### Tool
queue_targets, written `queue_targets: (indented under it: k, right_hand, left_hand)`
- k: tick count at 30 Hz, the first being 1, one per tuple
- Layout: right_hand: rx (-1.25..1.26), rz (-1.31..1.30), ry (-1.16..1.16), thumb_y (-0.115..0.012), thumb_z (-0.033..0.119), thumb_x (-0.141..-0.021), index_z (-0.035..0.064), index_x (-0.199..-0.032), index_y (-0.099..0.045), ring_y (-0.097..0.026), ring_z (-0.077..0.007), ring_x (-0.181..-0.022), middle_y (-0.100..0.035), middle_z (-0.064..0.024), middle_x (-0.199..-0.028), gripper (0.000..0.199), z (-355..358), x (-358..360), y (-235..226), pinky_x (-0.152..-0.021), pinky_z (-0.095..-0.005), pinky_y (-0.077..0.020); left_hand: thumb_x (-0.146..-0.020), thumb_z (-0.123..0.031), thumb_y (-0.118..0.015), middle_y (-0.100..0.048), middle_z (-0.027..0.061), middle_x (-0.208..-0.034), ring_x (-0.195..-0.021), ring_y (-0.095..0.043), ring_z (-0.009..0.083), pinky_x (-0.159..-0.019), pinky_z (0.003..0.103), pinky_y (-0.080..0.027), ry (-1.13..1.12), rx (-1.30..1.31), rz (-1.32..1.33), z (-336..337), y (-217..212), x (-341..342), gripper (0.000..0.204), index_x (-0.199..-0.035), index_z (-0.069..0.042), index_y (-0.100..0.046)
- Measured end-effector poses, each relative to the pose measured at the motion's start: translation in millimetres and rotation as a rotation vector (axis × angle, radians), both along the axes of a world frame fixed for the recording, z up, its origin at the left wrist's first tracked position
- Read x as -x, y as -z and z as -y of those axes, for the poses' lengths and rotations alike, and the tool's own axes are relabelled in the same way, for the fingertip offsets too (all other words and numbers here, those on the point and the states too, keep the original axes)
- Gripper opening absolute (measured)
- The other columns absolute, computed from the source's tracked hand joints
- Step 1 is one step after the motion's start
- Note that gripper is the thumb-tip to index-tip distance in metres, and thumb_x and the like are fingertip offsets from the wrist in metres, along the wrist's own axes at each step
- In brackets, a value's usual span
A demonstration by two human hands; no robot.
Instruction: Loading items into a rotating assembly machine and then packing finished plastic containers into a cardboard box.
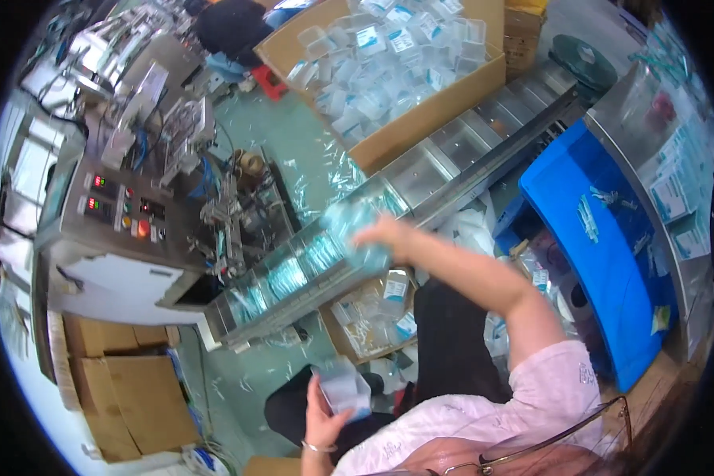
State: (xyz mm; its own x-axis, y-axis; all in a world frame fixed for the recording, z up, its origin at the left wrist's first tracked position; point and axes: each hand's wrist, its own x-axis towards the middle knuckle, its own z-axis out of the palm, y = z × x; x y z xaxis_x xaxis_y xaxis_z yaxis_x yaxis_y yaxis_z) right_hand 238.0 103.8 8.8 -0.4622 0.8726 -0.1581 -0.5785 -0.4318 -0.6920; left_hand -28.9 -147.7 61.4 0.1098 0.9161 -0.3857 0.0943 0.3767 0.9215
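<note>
My left hand (323, 420) is closed round an open, clear plastic box (347, 389), held low over my lap. My right hand (387, 238) reaches over the slatted metal conveyor (416, 176) and is blurred by motion. Its fingers close on a bundle of thin teal-tinted strips (349, 226); their exact kind is too smeared to tell. More teal strips (287, 278) lie in the conveyor compartments to the left of that hand.
A large carton (357, 155) of clear boxes stands beyond the conveyor. A smaller carton (365, 353) of boxes sits under it. At right is a blue bin (555, 182) with loose strips. A control machine (111, 214) stands left, flattened cardboard (147, 404) below it.
</note>
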Motion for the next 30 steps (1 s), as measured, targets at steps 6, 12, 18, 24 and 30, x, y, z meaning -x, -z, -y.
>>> queue_targets:
  k: [6, 12, 18, 24, 30]
  right_hand:
    - [-0.731, 0.421, 0.131, -0.072, 0.021, -0.062, 0.0045, -0.122, -0.03, -0.042, -0.0319, -0.106, -0.043, -0.0179, -0.113, 0.076, 167.0, 141.9, -66.3, -0.09, -0.0358, -0.034]
    - [-1.169, 0.565, 0.162, -0.065, 0.035, -0.067, 0.0036, -0.124, -0.029, -0.03, -0.0321, -0.12, -0.035, -0.018, -0.124, 0.075, 205.5, 181.4, -40.8, -0.097, -0.05, -0.0192]
    - [-1.487, 0.764, 0.026, -0.069, 0.041, -0.058, 0.0093, -0.123, -0.037, -0.021, -0.0358, -0.125, -0.034, -0.0154, -0.128, 0.079, 220.7, 214.7, -88.9, -0.097, -0.056, -0.0061]
    - [-1.83, 0.692, -0.368, -0.062, 0.03, -0.068, 0.0144, -0.12, -0.042, -0.033, -0.0253, -0.12, -0.037, -0.0054, -0.128, 0.057, 247.4, 262.1, -89.6, -0.1, -0.0491, -0.014]
    - [-1.801, 0.796, -0.598, -0.061, 0.024, -0.07, 0.0062, -0.124, -0.035, -0.029, -0.0304, -0.122, -0.033, -0.0134, -0.13, 0.063, 252.5, 284.1, -93.9, -0.098, -0.0505, -0.0156]
  left_hand:
    - [-0.061, -0.004, -0.068, -0.047, 0.012, -0.113, -0.105, -0.046, 0.018, -0.086, 0.031, -0.038, 0.249, -0.404, -0.513, -36.6, -35.5, 3.3, 0.065, -0.12, -0.004, -0.039]
    - [-0.06, 0.0, -0.068, -0.049, 0.0079, -0.108, -0.102, -0.047, 0.0186, -0.084, 0.03, -0.04, -0.169, -0.44, -0.207, 12.1, -34.1, 38.6, 0.063, -0.117, -0.004, -0.042]
    - [-0.052, -0.003, -0.073, -0.054, 0.0087, -0.094, -0.09, -0.052, 0.0248, -0.08, 0.033, -0.041, -0.338, -0.602, -0.492, 73.9, -19.0, 101.2, 0.056, -0.102, -0.004, -0.05]
    - [-0.054, -0.004, -0.07, -0.053, 0.0106, -0.1, -0.097, -0.05, 0.0273, -0.084, 0.034, -0.04, -0.584, -0.544, -0.485, 103.6, 0.1, 121.1, 0.048, -0.098, -0.004, -0.051]
    - [-0.059, -0.003, -0.067, -0.043, 0.0185, -0.117, -0.11, -0.042, 0.0292, -0.091, 0.035, -0.034, -0.631, -0.478, -0.387, 114.7, -9.4, 133.5, 0.086, -0.13, -0.004, -0.019]
